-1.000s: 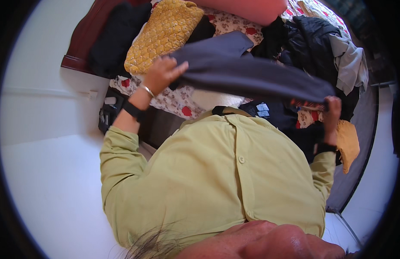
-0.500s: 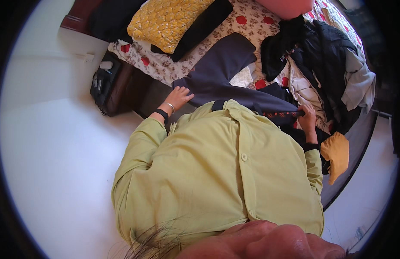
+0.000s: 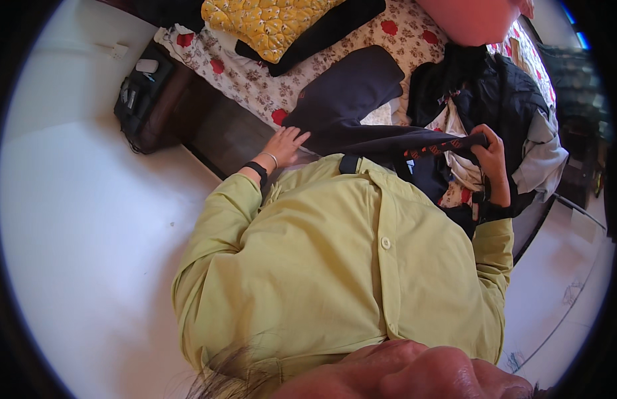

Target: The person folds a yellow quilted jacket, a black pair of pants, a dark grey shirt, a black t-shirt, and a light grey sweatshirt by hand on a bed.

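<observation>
A dark grey garment [image 3: 351, 86] with two long parts, like trousers, lies across the bed's near side. One part points away over the bedding. The other, with orange print along it, stretches right to my right hand [image 3: 491, 156], whose fingers close around its end and hold it up off the pile. At the garment's left end is my left hand [image 3: 283, 147], its fingers stretched out and slightly apart against the edge of the cloth. The thumb of that hand is mostly hidden.
Flowered bedding [image 3: 255, 93] covers the bed. A yellow quilted piece [image 3: 268, 26] lies over black cloth at the back left. Black clothes [image 3: 501, 86] and a light grey garment [image 3: 542, 156] heap up at right. A pink rounded thing [image 3: 471, 20] stands behind. A black bag [image 3: 139, 100] sits at left.
My right hand has risen and moved slightly right, lifting the printed end of the garment. My left hand has shifted a little right, its fingers on the edge. The whole view has shifted somewhat.
</observation>
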`<move>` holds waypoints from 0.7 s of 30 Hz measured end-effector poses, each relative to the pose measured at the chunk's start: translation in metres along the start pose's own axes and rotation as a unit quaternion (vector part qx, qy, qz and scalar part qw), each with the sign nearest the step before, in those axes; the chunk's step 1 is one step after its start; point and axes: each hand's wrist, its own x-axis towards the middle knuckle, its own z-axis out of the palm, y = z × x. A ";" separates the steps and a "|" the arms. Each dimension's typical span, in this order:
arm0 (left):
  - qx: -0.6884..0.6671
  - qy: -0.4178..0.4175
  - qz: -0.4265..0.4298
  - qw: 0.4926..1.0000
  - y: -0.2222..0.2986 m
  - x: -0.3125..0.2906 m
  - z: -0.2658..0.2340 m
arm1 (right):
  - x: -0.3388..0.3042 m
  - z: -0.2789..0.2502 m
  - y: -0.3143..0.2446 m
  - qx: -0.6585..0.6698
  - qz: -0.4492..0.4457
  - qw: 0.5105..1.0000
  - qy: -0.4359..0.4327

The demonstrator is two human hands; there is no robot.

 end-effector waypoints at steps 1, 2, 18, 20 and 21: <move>-0.064 0.009 -0.007 0.998 0.007 0.007 -0.009 | 0.008 0.000 -0.008 0.024 0.011 0.999 -0.025; -0.072 0.009 -0.009 0.997 0.012 0.016 -0.014 | 0.015 0.000 -0.017 0.047 0.023 0.997 -0.050; -0.348 0.009 -0.059 0.936 0.006 0.065 0.051 | 0.210 0.064 -0.033 -0.322 -0.216 0.914 0.123; -0.422 -0.008 -0.080 0.903 -0.002 0.060 0.061 | 0.211 0.082 -0.006 -0.292 -0.216 0.928 0.086; -0.423 -0.011 -0.080 0.902 -0.005 0.059 0.061 | 0.200 0.101 0.008 -0.287 -0.229 0.927 0.080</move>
